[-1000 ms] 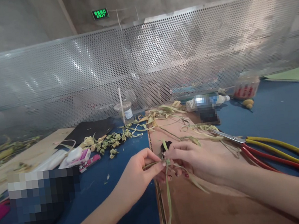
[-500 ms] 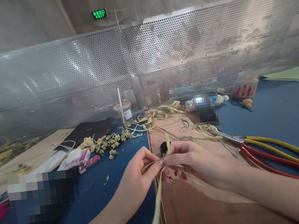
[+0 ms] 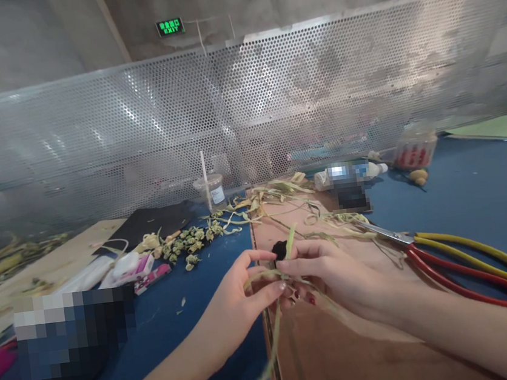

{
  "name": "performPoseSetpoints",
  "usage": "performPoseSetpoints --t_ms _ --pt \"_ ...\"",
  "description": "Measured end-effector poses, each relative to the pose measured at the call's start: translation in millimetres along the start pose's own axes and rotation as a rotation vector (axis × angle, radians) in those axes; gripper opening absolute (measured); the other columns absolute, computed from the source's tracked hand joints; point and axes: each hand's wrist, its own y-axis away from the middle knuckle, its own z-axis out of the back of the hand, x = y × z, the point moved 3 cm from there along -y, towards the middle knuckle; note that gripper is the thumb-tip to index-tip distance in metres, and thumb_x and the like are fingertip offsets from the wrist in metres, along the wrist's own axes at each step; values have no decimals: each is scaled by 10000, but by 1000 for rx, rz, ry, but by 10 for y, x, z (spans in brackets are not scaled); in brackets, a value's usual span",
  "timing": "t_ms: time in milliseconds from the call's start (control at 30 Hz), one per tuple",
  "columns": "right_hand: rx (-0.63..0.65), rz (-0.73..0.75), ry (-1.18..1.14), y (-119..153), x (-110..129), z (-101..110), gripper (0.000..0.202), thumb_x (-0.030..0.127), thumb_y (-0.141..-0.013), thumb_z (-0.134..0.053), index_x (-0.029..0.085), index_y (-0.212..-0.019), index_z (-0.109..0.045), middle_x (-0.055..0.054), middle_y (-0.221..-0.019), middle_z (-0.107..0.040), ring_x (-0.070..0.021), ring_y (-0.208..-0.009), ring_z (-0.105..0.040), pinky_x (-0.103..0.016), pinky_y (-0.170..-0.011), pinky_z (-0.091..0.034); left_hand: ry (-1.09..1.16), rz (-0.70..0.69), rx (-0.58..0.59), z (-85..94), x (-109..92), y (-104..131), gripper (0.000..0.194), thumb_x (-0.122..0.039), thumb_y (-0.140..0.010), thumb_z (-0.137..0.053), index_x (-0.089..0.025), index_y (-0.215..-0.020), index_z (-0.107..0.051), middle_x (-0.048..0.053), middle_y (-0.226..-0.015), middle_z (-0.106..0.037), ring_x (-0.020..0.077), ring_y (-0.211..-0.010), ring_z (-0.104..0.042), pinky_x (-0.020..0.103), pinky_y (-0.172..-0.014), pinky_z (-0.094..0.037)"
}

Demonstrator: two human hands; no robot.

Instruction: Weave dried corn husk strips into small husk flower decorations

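Note:
Over the brown board, my right hand [image 3: 329,267] pinches a small bundle of pale green plant strips [image 3: 273,343] between thumb and fingers. Facing it from the left, my left hand [image 3: 235,289] has its thumb against the crossing of the strips, and its index finger reaches to a small black piece [image 3: 280,249] just above. Another strip end [image 3: 291,239] stands up beside the black piece, while a long one hangs down below the hands. How the strips cross is partly hidden by the fingers.
Scissors [image 3: 400,235] with red and yellow handles lie right of my hands. Several small woven green pieces [image 3: 190,241] and loose strips [image 3: 276,190] lie further back. A plastic cup with a straw [image 3: 212,191], a bottle [image 3: 321,180] and a perforated metal screen [image 3: 172,120] stand beyond.
My left index finger has lifted away from the thumb and stretched up to the black piece. The upper strip end leans more to the right; the hanging strip has turned narrower.

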Motion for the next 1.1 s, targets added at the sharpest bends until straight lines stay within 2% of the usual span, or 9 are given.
performPoseSetpoints --t_ms 200,433,733,833,933,1100 --pt "-78 5 12 -17 -16 17 257 277 -697 -661 138 -570 -485 25 -535 -476 -50 -461 -354 -224 -464 -212 -92 -23 13 17 5 12 201 -231 -794 -550 -196 -962 -446 -25 -745 -565 118 -690 -569 253 -654 -422" --pt "-129 29 -32 15 -30 8 271 244 -706 -642 149 -539 -451 60 -450 -378 -50 -442 -295 -232 -458 -175 -90 -18 36 7 -4 12 186 -220 -795 -545 -189 -941 -433 -27 -740 -547 117 -690 -563 260 -655 -426" --pt "-180 67 -31 11 -65 18 262 272 -706 -638 155 -555 -459 66 -445 -355 -57 -447 -298 -235 -466 -194 -75 5 37 -14 -9 9 199 -240 -794 -529 -189 -942 -406 -19 -718 -539 117 -609 -537 259 -569 -409" --pt "-183 83 14 -16 -89 42 261 303 -722 -627 156 -575 -469 58 -463 -376 -61 -457 -307 -237 -470 -192 -93 38 22 -14 19 11 200 -271 -802 -516 -187 -942 -400 -25 -688 -526 88 -522 -466 245 -525 -369" --pt "-182 93 54 -37 -101 44 284 343 -719 -632 156 -575 -472 52 -472 -393 -61 -459 -311 -234 -467 -192 -147 56 -4 4 43 13 164 -308 -824 -481 -179 -905 -421 -25 -680 -499 74 -526 -403 230 -519 -330" --pt "-193 33 64 -27 -109 -18 282 350 -724 -623 166 -584 -463 69 -414 -367 -54 -407 -294 -227 -428 -162 -221 19 -66 26 65 17 239 -422 -848 -395 -192 -783 -411 -52 -625 -428 67 -481 -324 220 -477 -271"
